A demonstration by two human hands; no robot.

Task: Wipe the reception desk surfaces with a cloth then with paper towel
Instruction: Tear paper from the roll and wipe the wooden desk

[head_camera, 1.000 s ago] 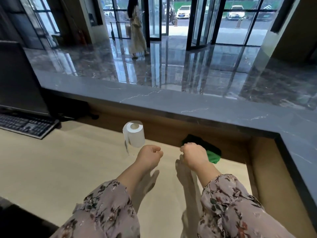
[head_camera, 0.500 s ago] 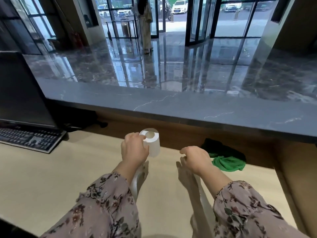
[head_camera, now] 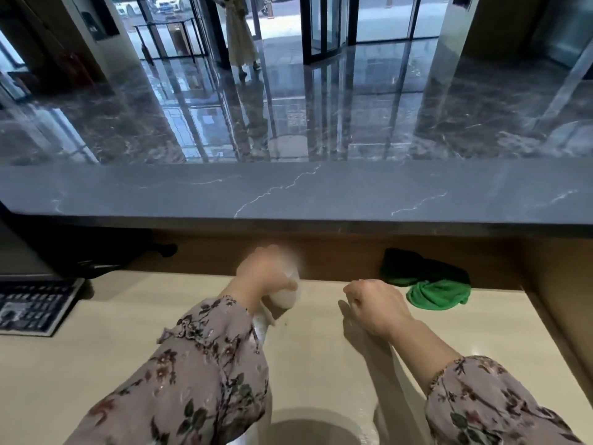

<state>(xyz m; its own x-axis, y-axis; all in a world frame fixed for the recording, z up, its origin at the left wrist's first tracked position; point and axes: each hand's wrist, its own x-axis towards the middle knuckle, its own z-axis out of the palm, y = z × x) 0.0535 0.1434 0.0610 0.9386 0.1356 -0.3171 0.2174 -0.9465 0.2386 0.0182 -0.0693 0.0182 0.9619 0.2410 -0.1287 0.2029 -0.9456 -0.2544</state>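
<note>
My left hand [head_camera: 263, 274] grips a white paper roll [head_camera: 285, 295], lifted a little off the beige desk [head_camera: 134, 342] and blurred by motion; a loose strip of paper trails down under my wrist. My right hand [head_camera: 375, 308] hovers over the desk to the right with its fingers curled; whether it pinches any paper is hidden. A crumpled green cloth [head_camera: 436, 293] lies at the back of the desk, right of my right hand, partly in shadow under the grey marble counter [head_camera: 288, 194].
A black keyboard [head_camera: 35, 306] sits at the left edge of the desk, with a monitor base behind it. The raised marble counter overhangs the desk's back edge. A wooden side panel [head_camera: 558, 303] closes the desk on the right. Beyond is the lobby floor, where a person stands.
My left hand reached the standing paper roll, took hold of it and lifted it, tilting it. My right hand stayed near the same spot. The view shifted downward.
</note>
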